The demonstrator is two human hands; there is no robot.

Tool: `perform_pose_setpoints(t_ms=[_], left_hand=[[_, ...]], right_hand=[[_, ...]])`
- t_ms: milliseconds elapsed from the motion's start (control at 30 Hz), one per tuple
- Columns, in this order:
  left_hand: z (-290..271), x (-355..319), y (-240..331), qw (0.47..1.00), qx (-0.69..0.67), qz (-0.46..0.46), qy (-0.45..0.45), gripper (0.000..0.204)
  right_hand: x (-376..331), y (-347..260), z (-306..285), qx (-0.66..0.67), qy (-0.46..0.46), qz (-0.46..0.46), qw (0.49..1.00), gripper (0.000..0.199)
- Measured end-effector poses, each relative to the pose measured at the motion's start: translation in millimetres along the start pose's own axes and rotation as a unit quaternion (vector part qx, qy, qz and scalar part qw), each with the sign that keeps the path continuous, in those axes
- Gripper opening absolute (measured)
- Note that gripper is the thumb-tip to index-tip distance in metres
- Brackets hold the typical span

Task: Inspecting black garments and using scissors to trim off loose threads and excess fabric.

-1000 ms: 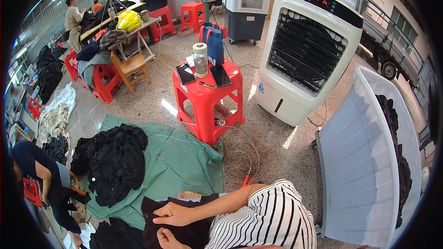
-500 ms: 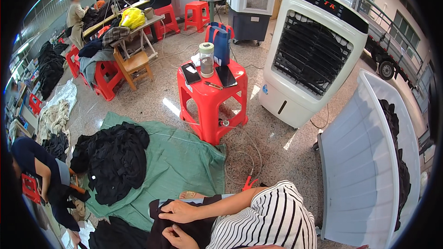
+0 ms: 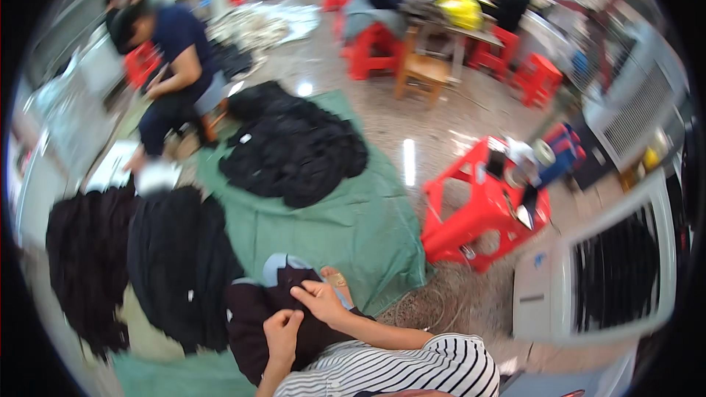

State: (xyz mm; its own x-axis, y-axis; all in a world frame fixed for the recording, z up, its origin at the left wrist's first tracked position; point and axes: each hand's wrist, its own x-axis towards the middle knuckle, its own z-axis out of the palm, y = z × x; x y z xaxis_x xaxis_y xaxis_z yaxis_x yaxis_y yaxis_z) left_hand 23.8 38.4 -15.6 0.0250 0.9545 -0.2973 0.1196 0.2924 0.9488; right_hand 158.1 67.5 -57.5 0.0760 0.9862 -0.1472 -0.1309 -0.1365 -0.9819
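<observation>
A dark, nearly black garment (image 3: 250, 323) lies across my lap, over light blue-grey cloth at my knees. My right hand (image 3: 323, 303) comes in from the right, thumb and fingers pinched on the garment's upper part. Just below and to its left, my left hand (image 3: 282, 334) is closed in a pinch over the same cloth. What sits between its fingertips is too small to make out. To the left of my lap lie a long stack of black garments (image 3: 176, 265) and another dark stack (image 3: 88, 265).
A heap of black clothing (image 3: 294, 151) rests on a green sheet (image 3: 368, 213) ahead. Red stools (image 3: 471, 213) holding a jar, phones and a blue bag stand at right, beside a white air cooler (image 3: 548, 287). A co-worker (image 3: 176, 51) sits bent forward at far left.
My view has turned left, so the stools and cooler now sit further right and the garment stacks show. My left hand has come up closer beside the right fingertips.
</observation>
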Motion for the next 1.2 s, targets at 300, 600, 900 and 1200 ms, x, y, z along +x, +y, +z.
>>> perform_pose_setpoints(t_ms=[300,600,900,1200], left_hand=[[11.7,-29.4,6.8,0.984,-0.073,0.025,0.16,0.017],[-0.2,-18.3,4.4,0.969,0.078,0.15,0.179,0.013],[-11.1,-18.5,-2.5,0.973,-0.037,0.151,0.173,0.019],[-45.9,-7.1,-16.7,0.997,0.017,0.076,0.026,0.019]], right_hand=[[2.6,-52.1,9.8,-0.118,-0.13,-0.138,0.975,0.041],[-6.9,-59.0,21.6,-0.184,-0.1,-0.234,0.949,0.023],[-25.3,-50.8,18.3,-0.18,-0.173,-0.081,0.965,0.028],[-23.1,-69.8,17.1,-0.355,-0.292,-0.188,0.868,0.025]])
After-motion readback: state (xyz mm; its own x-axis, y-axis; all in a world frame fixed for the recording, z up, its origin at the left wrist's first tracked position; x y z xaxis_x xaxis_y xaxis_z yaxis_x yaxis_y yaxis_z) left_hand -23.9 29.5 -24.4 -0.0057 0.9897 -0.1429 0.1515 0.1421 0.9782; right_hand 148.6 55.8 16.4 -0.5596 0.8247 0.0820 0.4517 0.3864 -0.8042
